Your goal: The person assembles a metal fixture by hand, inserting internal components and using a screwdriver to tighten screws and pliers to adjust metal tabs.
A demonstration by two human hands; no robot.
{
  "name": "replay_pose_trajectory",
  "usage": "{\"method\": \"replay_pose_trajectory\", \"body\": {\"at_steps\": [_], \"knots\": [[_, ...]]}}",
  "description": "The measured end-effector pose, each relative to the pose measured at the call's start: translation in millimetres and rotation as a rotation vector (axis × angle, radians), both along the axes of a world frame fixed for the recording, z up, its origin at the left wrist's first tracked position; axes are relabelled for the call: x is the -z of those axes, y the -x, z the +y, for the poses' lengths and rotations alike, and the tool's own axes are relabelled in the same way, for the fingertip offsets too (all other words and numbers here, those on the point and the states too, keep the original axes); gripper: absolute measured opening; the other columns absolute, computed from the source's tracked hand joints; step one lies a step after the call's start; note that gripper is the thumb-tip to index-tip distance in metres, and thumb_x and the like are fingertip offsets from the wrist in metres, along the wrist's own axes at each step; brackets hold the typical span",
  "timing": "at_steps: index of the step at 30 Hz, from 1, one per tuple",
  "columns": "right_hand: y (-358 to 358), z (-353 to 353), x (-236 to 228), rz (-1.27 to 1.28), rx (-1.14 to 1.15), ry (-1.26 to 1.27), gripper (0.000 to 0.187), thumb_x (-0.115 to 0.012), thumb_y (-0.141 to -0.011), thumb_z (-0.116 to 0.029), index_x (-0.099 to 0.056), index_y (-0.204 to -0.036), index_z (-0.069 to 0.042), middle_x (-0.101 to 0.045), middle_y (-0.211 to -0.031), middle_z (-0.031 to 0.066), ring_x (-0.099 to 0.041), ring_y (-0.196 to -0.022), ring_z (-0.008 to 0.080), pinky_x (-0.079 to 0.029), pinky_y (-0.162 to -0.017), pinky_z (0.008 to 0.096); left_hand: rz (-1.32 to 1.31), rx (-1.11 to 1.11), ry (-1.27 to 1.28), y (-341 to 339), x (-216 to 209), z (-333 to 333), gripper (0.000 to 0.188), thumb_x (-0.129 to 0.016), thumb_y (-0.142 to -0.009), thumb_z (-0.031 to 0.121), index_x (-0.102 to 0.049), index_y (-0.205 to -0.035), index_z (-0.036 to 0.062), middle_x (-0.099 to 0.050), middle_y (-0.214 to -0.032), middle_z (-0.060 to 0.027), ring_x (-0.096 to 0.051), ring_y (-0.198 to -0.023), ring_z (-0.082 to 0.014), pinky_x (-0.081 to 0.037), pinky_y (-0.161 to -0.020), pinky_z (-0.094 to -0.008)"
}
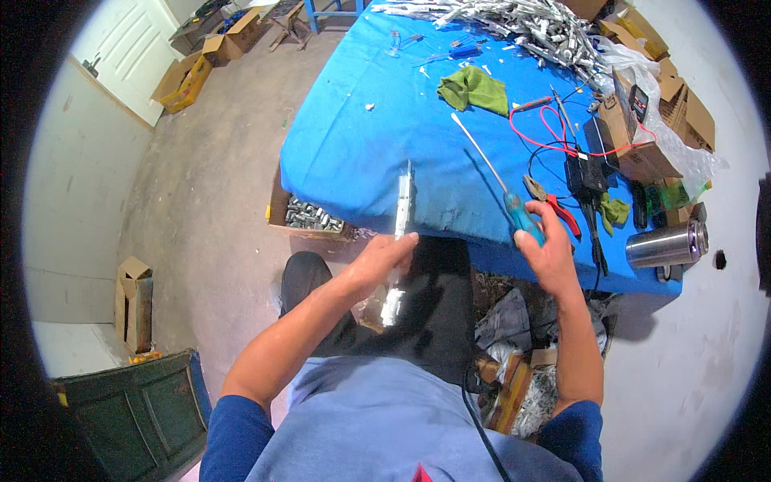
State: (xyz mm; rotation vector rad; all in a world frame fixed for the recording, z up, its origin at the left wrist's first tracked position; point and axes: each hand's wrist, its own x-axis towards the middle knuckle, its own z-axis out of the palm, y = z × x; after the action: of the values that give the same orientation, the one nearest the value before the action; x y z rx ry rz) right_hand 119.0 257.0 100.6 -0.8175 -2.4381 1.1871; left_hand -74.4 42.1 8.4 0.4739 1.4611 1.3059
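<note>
My left hand (385, 261) is closed around the middle of a long, narrow silver metal part (403, 205). Its upper end lies over the near edge of the blue-covered table, and its lower end hangs above my lap. My right hand (549, 253) grips the teal handle of a screwdriver (516, 210), whose long shaft slants up and left over the cloth. Pliers with red handles (562, 213) lie just right of the screwdriver handle. The exact kind of the silver part cannot be made out.
A heap of silver metal parts (530, 28) covers the table's far end. A green cloth (474, 90), a red test lead (554, 120), a black power adapter (586, 173) and a steel flask (665, 245) lie on the table. Below its left edge stands a box of small metal pieces (312, 217).
</note>
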Motion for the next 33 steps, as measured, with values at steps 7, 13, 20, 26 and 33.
{"method": "replay_pose_trajectory", "body": {"at_steps": [7, 13, 20, 26, 33], "knots": [[-39, -23, -8, 0.008, -0.074, 0.026, 0.048, -0.07, -0.086, -0.03, -0.059, -0.123, -0.001, -0.066, -0.112, 0.0147, -0.061, -0.104, 0.0199, -0.046, -0.092, 0.0325, -0.106, -0.005, -0.018, 5, -6, 5, 0.051, -0.046, -0.099, 0.047, -0.041, -0.061, 0.0139, -0.042, -0.056, 0.0012, -0.041, -0.052, -0.0109, -0.032, -0.049, -0.0269], [-39, -25, -10, 0.031, -0.151, 0.031, 0.037, -0.072, -0.082, -0.013, -0.064, -0.116, 0.0, -0.069, -0.104, 0.0153, -0.067, -0.094, 0.0235, -0.05, -0.083, 0.0315, -0.14, -0.005, -0.002, 7, -4, 4, 0.053, -0.044, -0.1, 0.05, -0.039, -0.061, 0.0139, -0.041, -0.056, 0.0011, -0.039, -0.049, -0.0107, -0.032, -0.047, -0.0264], [-31, -24, -12, 0.048, -0.205, -0.051, 0.034, -0.072, -0.08, -0.008, -0.066, -0.113, 0.0, -0.069, -0.1, 0.015, -0.067, -0.09, 0.0236, -0.05, -0.081, 0.0312, -0.196, -0.009, 0.014, 8, -8, 4, 0.052, -0.046, -0.099, 0.05, -0.04, -0.061, 0.0141, -0.041, -0.055, 0.001, -0.039, -0.048, -0.0104, -0.031, -0.045, -0.0259], [-28, -22, -16, -0.013, -0.199, 0.08, 0.035, -0.071, -0.083, -0.013, -0.065, -0.115, 0.0, -0.069, -0.103, 0.0155, -0.067, -0.095, 0.0229, -0.05, -0.084, 0.0316, -0.19, -0.023, -0.003, 8, -5, 2, 0.052, -0.049, -0.098, 0.048, -0.042, -0.06, 0.0134, -0.042, -0.055, 0.0003, -0.04, -0.046, -0.0111, -0.032, -0.044, -0.0264], [-31, -19, -12, -0.068, -0.138, 0.242, 0.037, -0.069, -0.087, -0.02, -0.064, -0.117, 0.001, -0.069, -0.104, 0.0127, -0.066, -0.09, 0.0173, -0.051, -0.082, 0.0308, -0.173, -0.012, 0.027, 10, -6, 0, 0.051, -0.051, -0.097, 0.048, -0.044, -0.06, 0.0129, -0.045, -0.057, -0.0001, -0.043, -0.05, -0.011, -0.034, -0.047, -0.0266]]}}
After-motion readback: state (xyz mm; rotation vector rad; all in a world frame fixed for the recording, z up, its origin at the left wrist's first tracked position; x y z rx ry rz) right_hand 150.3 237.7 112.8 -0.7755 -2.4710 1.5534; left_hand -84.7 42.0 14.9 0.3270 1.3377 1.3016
